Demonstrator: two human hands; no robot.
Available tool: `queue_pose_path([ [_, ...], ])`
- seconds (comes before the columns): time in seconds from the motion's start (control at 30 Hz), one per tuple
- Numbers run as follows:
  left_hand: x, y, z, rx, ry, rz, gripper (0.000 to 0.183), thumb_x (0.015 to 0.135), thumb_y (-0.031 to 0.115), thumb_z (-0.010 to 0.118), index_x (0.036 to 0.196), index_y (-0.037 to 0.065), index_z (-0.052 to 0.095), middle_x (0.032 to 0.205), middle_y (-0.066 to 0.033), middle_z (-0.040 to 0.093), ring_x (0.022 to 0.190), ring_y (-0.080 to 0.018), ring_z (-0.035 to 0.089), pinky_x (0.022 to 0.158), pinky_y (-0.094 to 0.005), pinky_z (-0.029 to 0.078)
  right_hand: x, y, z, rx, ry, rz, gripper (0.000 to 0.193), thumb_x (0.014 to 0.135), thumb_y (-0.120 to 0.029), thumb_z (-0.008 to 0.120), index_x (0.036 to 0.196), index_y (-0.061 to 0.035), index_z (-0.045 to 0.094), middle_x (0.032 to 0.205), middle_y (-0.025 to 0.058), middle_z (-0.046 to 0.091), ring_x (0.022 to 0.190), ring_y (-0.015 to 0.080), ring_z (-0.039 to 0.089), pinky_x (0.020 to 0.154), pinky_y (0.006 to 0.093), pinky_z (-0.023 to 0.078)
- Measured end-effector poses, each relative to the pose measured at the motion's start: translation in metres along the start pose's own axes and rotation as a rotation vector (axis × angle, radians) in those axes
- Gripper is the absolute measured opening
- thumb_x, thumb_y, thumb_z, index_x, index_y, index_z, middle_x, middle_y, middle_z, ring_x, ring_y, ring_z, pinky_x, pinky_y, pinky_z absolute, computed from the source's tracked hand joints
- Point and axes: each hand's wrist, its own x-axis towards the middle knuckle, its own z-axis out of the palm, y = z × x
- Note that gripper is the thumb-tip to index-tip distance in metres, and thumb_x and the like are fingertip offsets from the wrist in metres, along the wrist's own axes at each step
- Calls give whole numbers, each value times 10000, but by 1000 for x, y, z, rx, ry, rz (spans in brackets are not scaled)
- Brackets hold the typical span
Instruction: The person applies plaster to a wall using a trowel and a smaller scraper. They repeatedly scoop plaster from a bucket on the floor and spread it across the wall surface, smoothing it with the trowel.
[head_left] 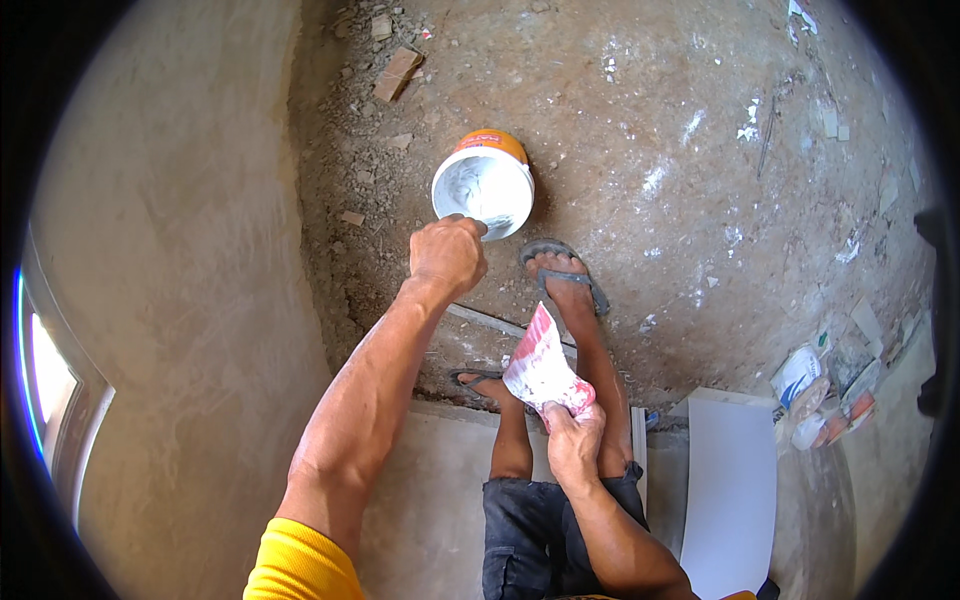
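Upper centre of frame, the left hand (449,253) is clenched over the near rim of an orange-and-white bucket (508,144), white paste (492,196) inside seemingly left to use; centre, a flat pink-and-white scraper (537,353), already smeared, is gripped in the right hand (576,440), lower centre.

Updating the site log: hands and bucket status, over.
Left hand at tipped bucket, fingertips hidden. Right hand gripping white-smeared red flat piece. Sandaled foot close by.
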Motion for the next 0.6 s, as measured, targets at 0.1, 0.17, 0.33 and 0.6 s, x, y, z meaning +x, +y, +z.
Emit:
queue_pose_path([
  [0.1,7,-1,-11,72,-76,23,295,868,146,637,1128,136,775,1189,-169,736,1116,-325,715,965,-457,563,0,2,1,-15,2,7,209,869,-20,607,1026,73,707,906,138,750,836,214,713,796,360,546],
  [0.17,13,1,-19,125,-136,-2,334,872,143,625,1167,190,775,1185,-140,749,1121,-315,719,978,-451,567,1,3,1,-17,-3,-1,212,866,-20,604,1027,72,708,910,139,751,838,218,714,797,362,546],
  [0.33,23,-8,-46,165,-193,-29,357,859,185,642,1182,240,786,1136,-112,773,1095,-291,730,963,-438,571,2,-5,1,-36,-2,-2,222,862,-16,598,1035,74,706,915,120,747,834,202,703,794,354,544],
  [0.6,-17,-59,-48,-228,-93,36,291,938,218,693,1213,164,769,1146,-121,778,989,-289,759,940,-436,590,6,-22,1,351,-22,-3,266,869,7,595,1111,51,695,993,36,709,895,114,650,798,283,516],
])
